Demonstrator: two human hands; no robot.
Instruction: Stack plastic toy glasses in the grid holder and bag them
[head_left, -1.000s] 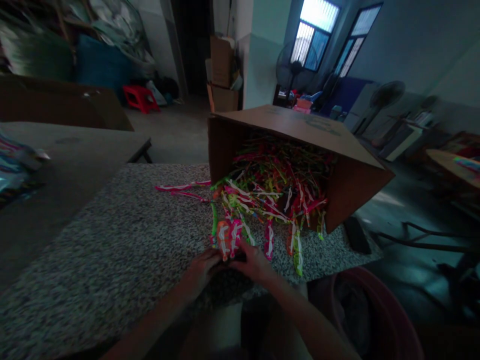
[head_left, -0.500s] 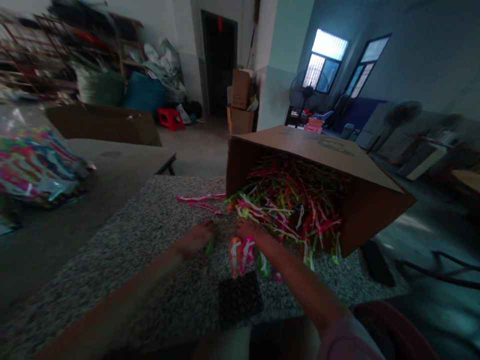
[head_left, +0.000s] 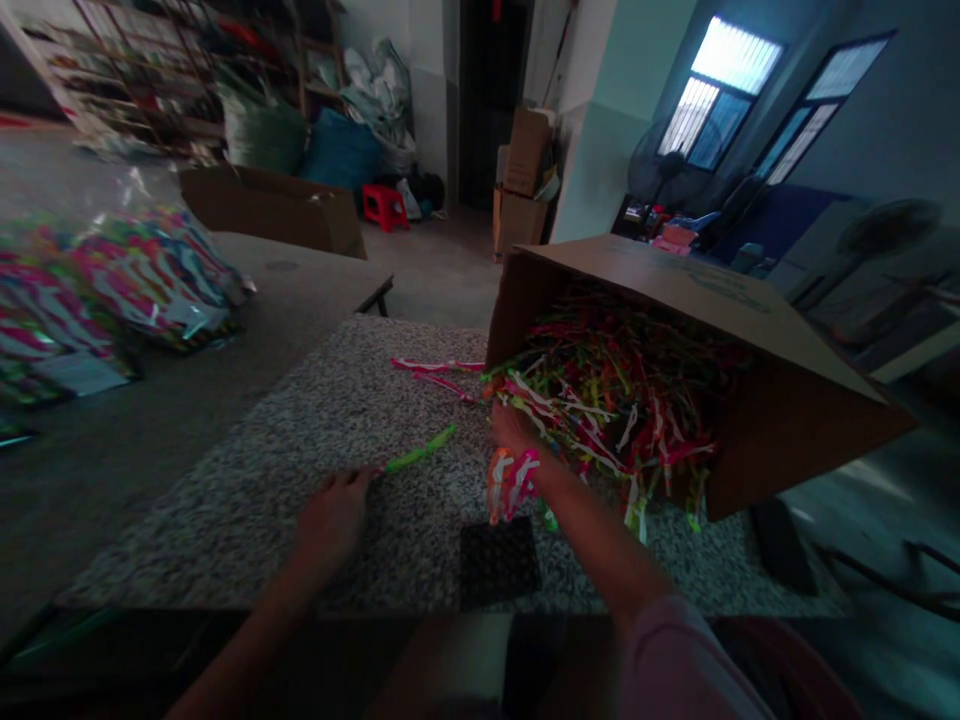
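Note:
My left hand (head_left: 334, 512) is low over the speckled tabletop, its fingers closed on one end of a thin bright-green strip (head_left: 421, 450). The strip's free end points up and to the right. My right hand (head_left: 514, 428) reaches to the near left edge of a tangled pile of colourful strips (head_left: 600, 400), and its fingertips are too dark and blurred to make out. The pile spills from a cardboard box (head_left: 795, 440) lying on its side. Beneath my right forearm lie an orange strip (head_left: 498, 485) and a pink strip (head_left: 523, 482), each with white on it.
Loose pink strips (head_left: 435, 366) lie left of the box mouth. A black flat pad (head_left: 499, 562) rests near the table's front edge. Clear bags of colourful strips (head_left: 161, 270) stand on another table at the left. Behind are a red stool (head_left: 385, 205) and stacked cartons (head_left: 521, 190).
My left hand has moved left and toward me, with the green strip now stretched out from its fingers. My right hand stays by the pile. The view has turned left and down.

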